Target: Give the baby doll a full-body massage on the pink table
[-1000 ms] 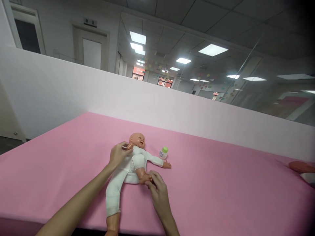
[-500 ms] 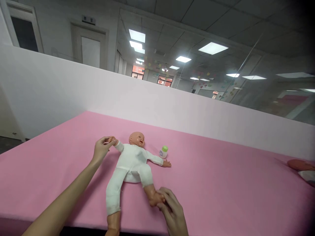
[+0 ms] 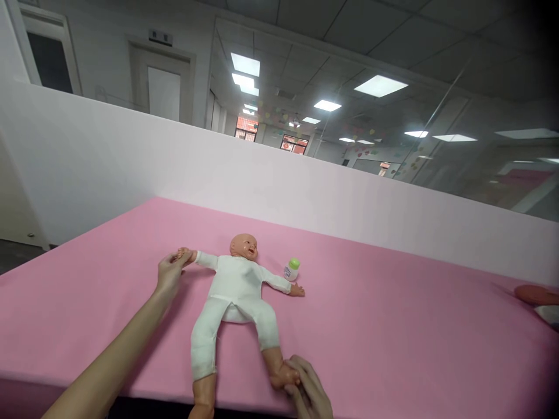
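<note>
Over on the pink table [image 3: 87, 308], a baby doll [image 3: 233, 285] flat on its back: left hand [image 3: 169, 272] gripping the doll's hand [image 3: 184, 255], right hand [image 3: 309, 389] grasping the doll's foot [image 3: 283, 377]!

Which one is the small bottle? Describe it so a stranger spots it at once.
On the pink padded surface, a baby doll in a white suit lies on its back. Beside its outstretched arm stands a small white bottle with a rounded green cap, the only green-topped thing there, touched by neither the left hand nor the right hand.
</note>
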The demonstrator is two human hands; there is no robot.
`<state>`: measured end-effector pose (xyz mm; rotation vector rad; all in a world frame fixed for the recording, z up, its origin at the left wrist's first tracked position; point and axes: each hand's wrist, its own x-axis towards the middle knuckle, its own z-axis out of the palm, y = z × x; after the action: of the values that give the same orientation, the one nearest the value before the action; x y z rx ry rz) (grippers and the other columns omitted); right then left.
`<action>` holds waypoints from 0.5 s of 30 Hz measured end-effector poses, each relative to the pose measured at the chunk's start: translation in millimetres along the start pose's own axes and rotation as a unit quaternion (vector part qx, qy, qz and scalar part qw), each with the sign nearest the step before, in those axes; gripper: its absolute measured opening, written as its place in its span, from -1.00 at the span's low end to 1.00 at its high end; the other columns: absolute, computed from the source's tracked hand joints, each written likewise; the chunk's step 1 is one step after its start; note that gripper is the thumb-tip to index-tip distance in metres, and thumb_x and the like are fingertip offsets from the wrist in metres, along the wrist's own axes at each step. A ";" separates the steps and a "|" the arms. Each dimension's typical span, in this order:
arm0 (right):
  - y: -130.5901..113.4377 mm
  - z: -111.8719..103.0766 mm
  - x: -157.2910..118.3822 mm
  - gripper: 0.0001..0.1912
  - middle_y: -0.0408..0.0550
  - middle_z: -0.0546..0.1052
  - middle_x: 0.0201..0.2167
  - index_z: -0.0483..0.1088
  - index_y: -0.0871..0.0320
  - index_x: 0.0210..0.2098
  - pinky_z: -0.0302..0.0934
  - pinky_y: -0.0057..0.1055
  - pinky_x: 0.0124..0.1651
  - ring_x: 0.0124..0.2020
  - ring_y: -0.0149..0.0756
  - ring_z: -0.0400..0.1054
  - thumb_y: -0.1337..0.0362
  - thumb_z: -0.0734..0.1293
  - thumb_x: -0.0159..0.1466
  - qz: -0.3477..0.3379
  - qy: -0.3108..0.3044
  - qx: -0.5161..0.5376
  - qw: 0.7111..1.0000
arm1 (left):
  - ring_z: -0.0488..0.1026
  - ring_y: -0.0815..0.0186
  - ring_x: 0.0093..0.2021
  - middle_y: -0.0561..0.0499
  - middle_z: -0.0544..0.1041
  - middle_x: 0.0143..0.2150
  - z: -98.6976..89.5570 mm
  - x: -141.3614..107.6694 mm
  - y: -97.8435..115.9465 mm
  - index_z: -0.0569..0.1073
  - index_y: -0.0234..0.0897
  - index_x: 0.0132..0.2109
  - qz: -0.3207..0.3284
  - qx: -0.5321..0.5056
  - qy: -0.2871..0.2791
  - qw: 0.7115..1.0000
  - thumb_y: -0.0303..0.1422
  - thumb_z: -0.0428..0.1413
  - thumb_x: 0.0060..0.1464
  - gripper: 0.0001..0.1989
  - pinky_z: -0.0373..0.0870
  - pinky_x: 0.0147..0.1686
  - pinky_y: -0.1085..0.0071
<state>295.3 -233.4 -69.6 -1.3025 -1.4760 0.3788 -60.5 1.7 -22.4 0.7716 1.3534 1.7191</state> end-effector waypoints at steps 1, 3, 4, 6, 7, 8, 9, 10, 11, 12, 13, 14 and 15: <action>-4.7 0.9 11.0 -0.71 0.08 0.62 -0.07 0.64 0.06 -0.09 0.50 -0.39 -0.06 -0.09 -0.09 0.57 0.05 0.38 0.37 0.000 -0.009 0.008 1.000 | 0.55 0.17 -0.23 -0.04 0.61 -0.27 9.1 -5.4 7.3 0.57 -0.25 -0.27 0.047 0.029 -0.018 0.998 -0.09 0.39 -0.12 -0.63 0.34 -0.38 0.39; -15.8 6.3 35.5 -0.72 0.09 0.61 -0.10 0.63 0.08 -0.11 0.50 -0.39 -0.13 -0.14 -0.11 0.56 0.06 0.36 0.38 -0.005 -0.033 0.028 0.999 | 0.55 0.16 -0.22 -0.06 0.63 -0.24 29.6 -16.8 18.8 0.59 -0.24 -0.25 0.132 0.075 -0.069 0.986 -0.10 0.37 -0.10 -0.66 0.39 -0.28 0.34; -21.3 11.0 47.6 -0.72 0.09 0.60 -0.10 0.62 0.09 -0.10 0.49 -0.39 -0.14 -0.15 -0.12 0.55 0.08 0.36 0.38 -0.009 -0.043 0.037 0.998 | 0.56 0.15 -0.23 -0.06 0.65 -0.23 39.8 -22.4 22.2 0.60 -0.23 -0.25 0.163 0.097 -0.097 0.977 -0.11 0.36 -0.08 -0.68 0.40 -0.25 0.33; -30.1 24.0 68.7 -0.75 0.08 0.59 -0.11 0.60 0.10 -0.09 0.47 -0.38 -0.13 -0.14 -0.13 0.53 0.13 0.35 0.38 -0.016 -0.056 0.056 0.997 | 0.58 0.16 -0.23 -0.04 0.67 -0.20 57.7 -32.5 23.6 0.61 -0.19 -0.23 0.202 0.158 -0.150 0.955 -0.13 0.33 -0.03 -0.73 0.39 -0.23 0.34; -32.9 31.7 77.1 -0.77 0.08 0.59 -0.12 0.59 0.11 -0.10 0.46 -0.37 -0.11 -0.13 -0.14 0.53 0.17 0.34 0.37 -0.019 -0.062 0.065 0.996 | 0.59 0.16 -0.23 -0.02 0.68 -0.20 64.8 -36.8 21.9 0.61 -0.17 -0.23 0.213 0.195 -0.170 0.942 -0.13 0.31 0.01 -0.76 0.38 -0.25 0.35; -34.4 39.7 84.0 -0.79 0.07 0.59 -0.13 0.58 0.12 -0.12 0.45 -0.36 -0.08 -0.13 -0.14 0.52 0.20 0.33 0.37 -0.022 -0.067 0.073 0.995 | 0.59 0.17 -0.24 0.00 0.68 -0.20 70.3 -40.4 18.9 0.60 -0.15 -0.24 0.223 0.229 -0.187 0.929 -0.14 0.29 0.04 -0.78 0.36 -0.27 0.36; -34.9 47.7 89.5 -0.81 0.06 0.58 -0.15 0.58 0.12 -0.14 0.43 -0.35 -0.06 -0.12 -0.14 0.51 0.22 0.33 0.37 -0.025 -0.068 0.081 0.994 | 0.60 0.18 -0.25 0.02 0.68 -0.22 74.5 -43.3 15.2 0.59 -0.15 -0.25 0.230 0.257 -0.202 0.917 -0.15 0.27 0.06 -0.81 0.34 -0.29 0.37; -34.6 55.3 93.6 -0.82 0.05 0.58 -0.16 0.57 0.13 -0.16 0.42 -0.35 -0.04 -0.12 -0.15 0.51 0.24 0.32 0.36 -0.027 -0.068 0.087 0.994 | 0.60 0.19 -0.26 0.03 0.68 -0.23 77.2 -45.6 11.1 0.59 -0.14 -0.26 0.235 0.274 -0.215 0.907 -0.15 0.26 0.08 -0.82 0.32 -0.30 0.37; -33.9 62.0 96.6 -0.83 0.04 0.58 -0.16 0.56 0.13 -0.17 0.41 -0.34 -0.02 -0.10 -0.15 0.50 0.25 0.32 0.36 -0.028 -0.068 0.091 0.993 | 0.60 0.20 -0.27 0.04 0.68 -0.25 78.8 -47.2 7.3 0.58 -0.14 -0.26 0.238 0.282 -0.223 0.902 -0.16 0.24 0.09 -0.82 0.32 -0.31 0.38; -32.9 67.5 98.7 -0.83 0.03 0.58 -0.15 0.56 0.13 -0.17 0.40 -0.34 0.01 -0.08 -0.16 0.50 0.26 0.32 0.36 -0.028 -0.067 0.095 0.993 | 0.60 0.21 -0.28 0.04 0.68 -0.26 79.3 -48.1 4.1 0.57 -0.15 -0.26 0.237 0.285 -0.227 0.901 -0.16 0.24 0.10 -0.82 0.32 -0.31 0.38; -32.2 71.4 99.8 -0.83 0.03 0.58 -0.13 0.56 0.12 -0.15 0.39 -0.34 0.03 -0.07 -0.16 0.49 0.26 0.32 0.36 -0.027 -0.065 0.097 0.993 | 0.60 0.21 -0.28 0.04 0.68 -0.26 78.8 -48.3 1.8 0.57 -0.15 -0.26 0.234 0.283 -0.228 0.902 -0.15 0.23 0.10 -0.81 0.32 -0.31 0.38; -31.8 73.3 99.9 -0.82 0.03 0.59 -0.11 0.57 0.12 -0.14 0.38 -0.34 0.04 -0.05 -0.16 0.49 0.26 0.33 0.36 -0.025 -0.062 0.098 0.993 | 0.60 0.20 -0.28 0.04 0.68 -0.26 77.4 -47.7 0.7 0.57 -0.15 -0.25 0.229 0.279 -0.227 0.904 -0.14 0.23 0.10 -0.80 0.33 -0.30 0.38; -31.8 72.9 99.1 -0.82 0.03 0.59 -0.10 0.57 0.11 -0.12 0.38 -0.33 0.06 -0.04 -0.15 0.49 0.25 0.33 0.36 -0.023 -0.059 0.099 0.993 | 0.60 0.20 -0.28 0.03 0.68 -0.25 74.9 -45.9 0.8 0.57 -0.15 -0.25 0.224 0.271 -0.226 0.908 -0.13 0.24 0.09 -0.79 0.35 -0.29 0.37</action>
<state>235.5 -131.6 -22.6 -1.1017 -1.5226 0.5667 25.1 -2.2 -2.9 1.7955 1.3931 1.3413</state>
